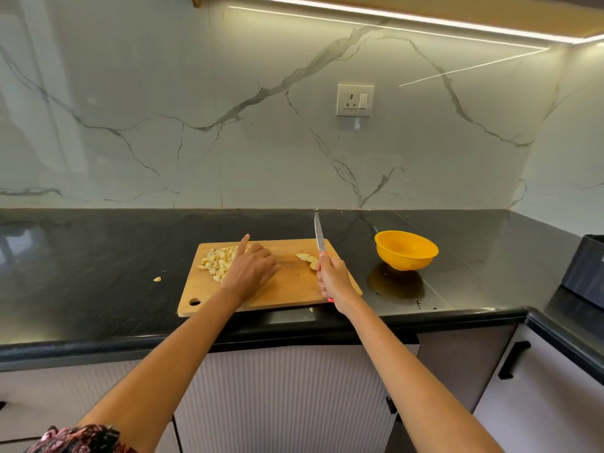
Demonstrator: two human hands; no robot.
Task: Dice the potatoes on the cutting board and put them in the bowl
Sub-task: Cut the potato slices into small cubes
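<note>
A wooden cutting board [287, 289] lies on the black counter. A pile of diced potato [217, 261] sits at its far left corner. A few potato slices [307, 259] lie near its right side. My left hand [250, 271] rests over the board beside the dice, index finger stretched out, the other fingers curled; nothing shows in it. My right hand [333, 279] grips a red-handled knife [319, 237], blade pointing up and away, just beside the slices. A yellow bowl [406, 250] stands on the counter to the right of the board; its inside looks empty.
A stray potato bit [157, 279] lies on the counter left of the board, another [311, 309] at the board's front edge. A dark box [585, 269] stands at the far right. A wall socket [355, 100] is on the marble backsplash.
</note>
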